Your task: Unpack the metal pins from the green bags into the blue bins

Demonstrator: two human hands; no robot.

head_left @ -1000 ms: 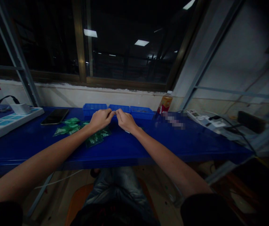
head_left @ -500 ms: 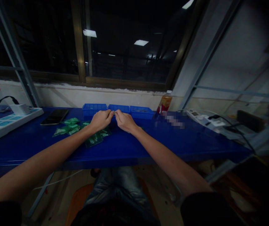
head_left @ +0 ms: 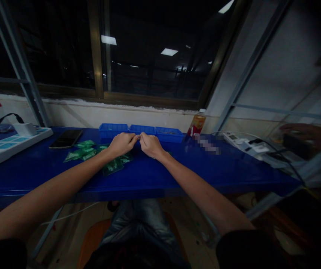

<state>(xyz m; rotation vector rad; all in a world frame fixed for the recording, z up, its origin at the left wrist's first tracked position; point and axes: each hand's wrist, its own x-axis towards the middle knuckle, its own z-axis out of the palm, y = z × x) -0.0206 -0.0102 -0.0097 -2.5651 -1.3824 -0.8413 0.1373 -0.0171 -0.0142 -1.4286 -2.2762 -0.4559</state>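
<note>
Over the middle of the blue table, my left hand (head_left: 122,144) and my right hand (head_left: 150,145) meet at the fingertips. Both are closed in a pinch, and whatever lies between the fingers is too small and hidden to name. Just beyond them stand three blue bins: a left bin (head_left: 112,129), a middle bin (head_left: 142,129) and a right bin (head_left: 169,133) with small bits in it that I cannot make out. A heap of green plastic bags (head_left: 86,150) lies beside and partly beneath my left hand and forearm.
A phone (head_left: 66,138) and a white power strip (head_left: 14,145) lie on the blue table (head_left: 155,183) at left. Toward the back right stands a drink bottle (head_left: 196,125). Another power strip (head_left: 240,142) with cables is farther right, near another person's hand (head_left: 297,130).
My left fingertips have shifted slightly right, closer against my right hand. At the far right, another person's hand has come into view.
</note>
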